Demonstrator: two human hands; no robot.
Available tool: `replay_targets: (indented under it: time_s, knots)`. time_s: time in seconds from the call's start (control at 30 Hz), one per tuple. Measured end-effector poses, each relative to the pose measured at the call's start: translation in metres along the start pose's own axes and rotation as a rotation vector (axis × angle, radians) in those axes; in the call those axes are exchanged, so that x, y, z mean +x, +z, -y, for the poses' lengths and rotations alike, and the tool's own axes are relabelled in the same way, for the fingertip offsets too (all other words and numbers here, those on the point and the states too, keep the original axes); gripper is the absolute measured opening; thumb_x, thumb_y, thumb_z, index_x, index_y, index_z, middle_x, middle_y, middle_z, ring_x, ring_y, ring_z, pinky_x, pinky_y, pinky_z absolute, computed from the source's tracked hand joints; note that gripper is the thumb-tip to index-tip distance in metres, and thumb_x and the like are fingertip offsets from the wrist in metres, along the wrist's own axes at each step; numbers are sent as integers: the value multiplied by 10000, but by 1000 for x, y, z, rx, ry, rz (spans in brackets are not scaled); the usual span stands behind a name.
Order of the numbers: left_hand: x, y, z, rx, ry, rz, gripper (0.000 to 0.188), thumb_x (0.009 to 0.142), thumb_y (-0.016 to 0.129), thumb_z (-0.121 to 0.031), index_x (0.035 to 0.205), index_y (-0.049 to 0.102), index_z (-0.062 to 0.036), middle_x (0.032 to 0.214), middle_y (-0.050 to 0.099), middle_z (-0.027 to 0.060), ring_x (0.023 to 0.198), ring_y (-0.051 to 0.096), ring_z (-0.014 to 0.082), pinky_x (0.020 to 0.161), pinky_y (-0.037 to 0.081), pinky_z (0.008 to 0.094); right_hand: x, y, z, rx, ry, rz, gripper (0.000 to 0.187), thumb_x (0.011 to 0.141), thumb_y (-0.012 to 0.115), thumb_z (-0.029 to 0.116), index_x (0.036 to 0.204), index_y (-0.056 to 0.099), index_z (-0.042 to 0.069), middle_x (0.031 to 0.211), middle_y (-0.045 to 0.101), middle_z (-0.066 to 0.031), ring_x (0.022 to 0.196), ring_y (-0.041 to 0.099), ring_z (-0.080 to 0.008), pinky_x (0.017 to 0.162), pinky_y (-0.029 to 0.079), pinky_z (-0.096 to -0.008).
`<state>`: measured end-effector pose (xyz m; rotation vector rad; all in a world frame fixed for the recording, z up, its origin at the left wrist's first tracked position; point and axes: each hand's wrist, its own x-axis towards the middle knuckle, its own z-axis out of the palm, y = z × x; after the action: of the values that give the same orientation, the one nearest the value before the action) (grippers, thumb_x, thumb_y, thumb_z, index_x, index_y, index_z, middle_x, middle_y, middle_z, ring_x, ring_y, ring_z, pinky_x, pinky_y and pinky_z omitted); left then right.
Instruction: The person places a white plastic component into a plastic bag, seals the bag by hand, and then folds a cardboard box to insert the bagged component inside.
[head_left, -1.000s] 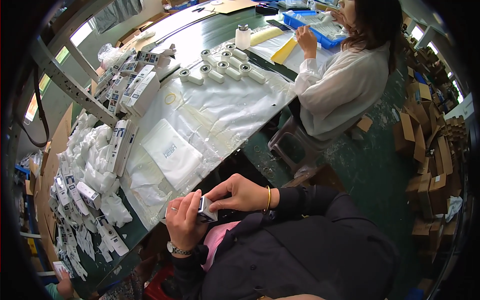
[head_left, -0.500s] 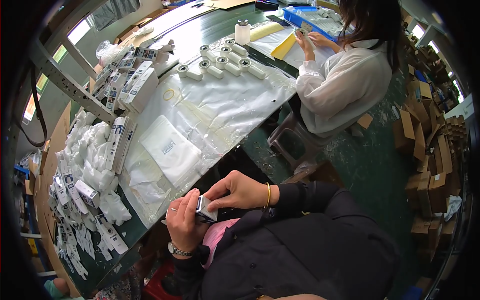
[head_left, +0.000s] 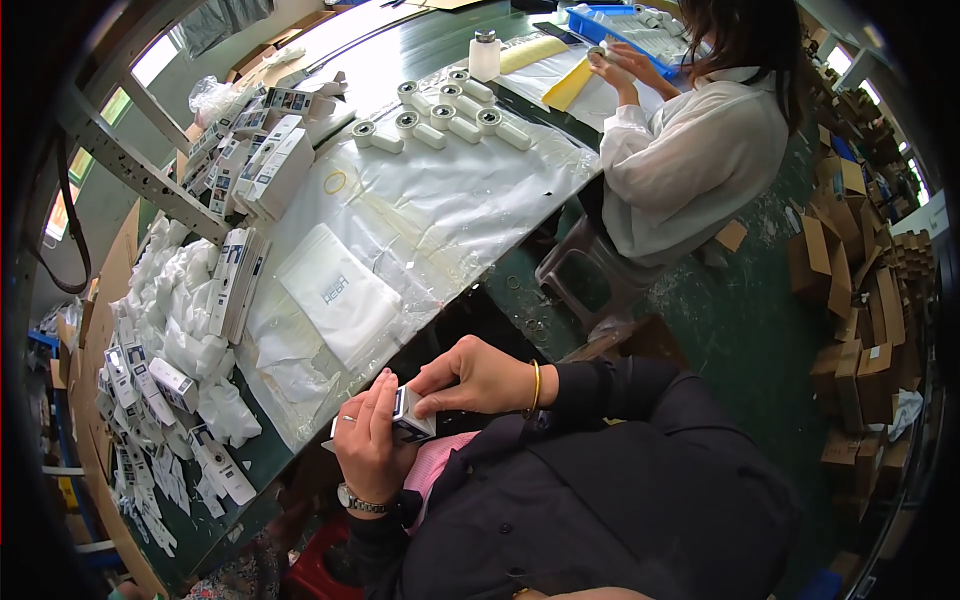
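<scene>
Co-worker's hands: drawn together round a small pale item beside the blue tray, where one hand was raised near the head a second ago; the wearer's own hands hold nearly the same pose.

Box, one, small, white with dark panels: held between both hands in front of the lap, just off the table's near edge.
Left hand: fingers together, curled over the box, gripping it.
Right hand: thumb and fingers nearly closed, pinching the box's right end.
Bag, white, printed: flat on the plastic sheet.
Loose white bags: heaped at left.
Flattened cartons: stacked beside that heap.
Rubber band, yellow: farther back.
White devices, seven, round-headed with handles: grouped toward the far side.
Bottle, clear-white: upright behind them.
</scene>
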<state>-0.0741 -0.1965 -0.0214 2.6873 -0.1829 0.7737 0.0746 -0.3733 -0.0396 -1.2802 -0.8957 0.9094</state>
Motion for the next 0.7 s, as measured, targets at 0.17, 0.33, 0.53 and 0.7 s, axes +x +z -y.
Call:
replay_targets:
  time_s: [0.17,0.33,0.53,0.7]
  knots:
    - [0,0,-1,19,-2,-2,619,723,746,-12,1334,650,22,1273,743,169,1025,716,356,887,576,435,2,3,1,43,-13,-46,289,910,848,102,1146,783,-51,956,826,-123,840,720,-61,762,591,-248]
    - [1,-3,-4,67,-32,22,639,709,753,-41,1336,647,25,1240,739,164,1020,709,363,886,566,445,3,5,4,-17,-23,-91,290,909,848,104,1149,784,-44,960,826,-124,843,737,-75,775,597,-252]
    - [2,0,-9,123,-104,23,656,706,762,-69,1344,642,20,1181,727,160,1004,701,372,865,556,455,7,9,-2,14,-18,-162,291,908,848,107,1156,784,-31,973,826,-120,863,753,-88,806,601,-257]
    - [3,2,-10,141,-158,-2,596,766,773,-104,1331,619,11,1116,711,175,971,692,386,848,550,471,14,13,-1,-125,-128,-206,295,892,851,117,1146,782,-16,974,815,-130,866,764,-125,811,598,-277]
